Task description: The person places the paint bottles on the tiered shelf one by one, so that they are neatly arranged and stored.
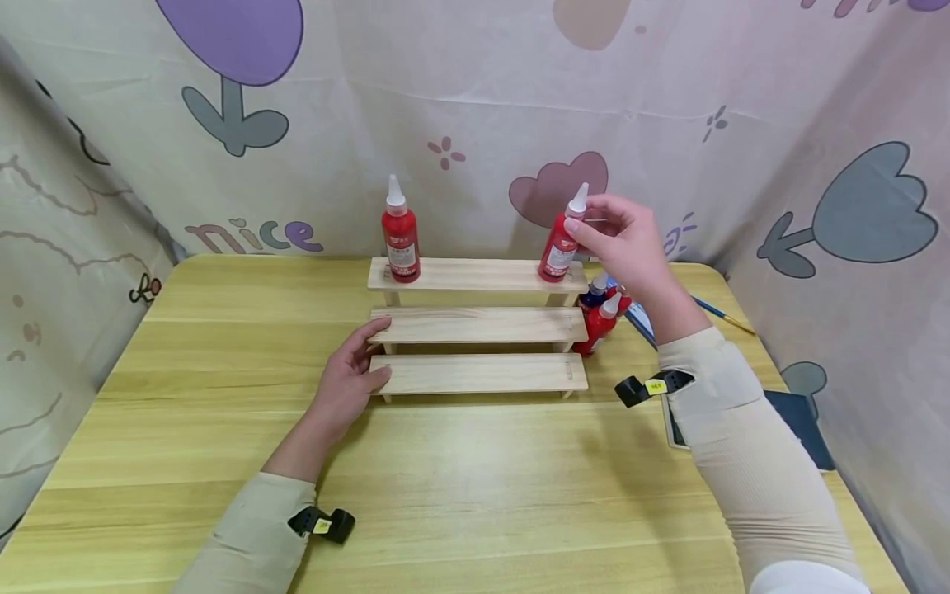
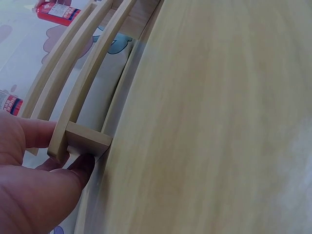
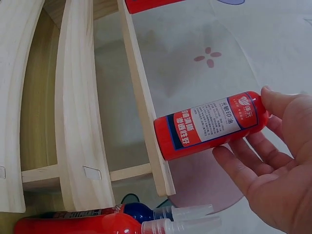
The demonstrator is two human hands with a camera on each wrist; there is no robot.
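A three-tier wooden stand (image 1: 475,374) stands on the table, its plank shelves stepping up toward the back. My left hand (image 1: 346,373) grips its left end, thumb at the lowest shelf and a finger at the middle one; the left wrist view shows the fingers (image 2: 84,165) curled beside a support block. At the right end of the top shelf, my right hand (image 1: 619,239) pinches a red bottle (image 1: 558,252) near its white nozzle, with the bottle tilted slightly and its base at the shelf. Another red bottle (image 1: 401,243) stands upright on that shelf's left end.
Right of the stand are a red bottle (image 1: 598,326), a dark blue bottle (image 1: 594,295) and another red item partly hidden behind them. A brush (image 1: 723,315) lies farther right. A dark flat object (image 1: 801,425) is beside the right forearm. Patterned cloth (image 1: 475,107) hangs behind the table.
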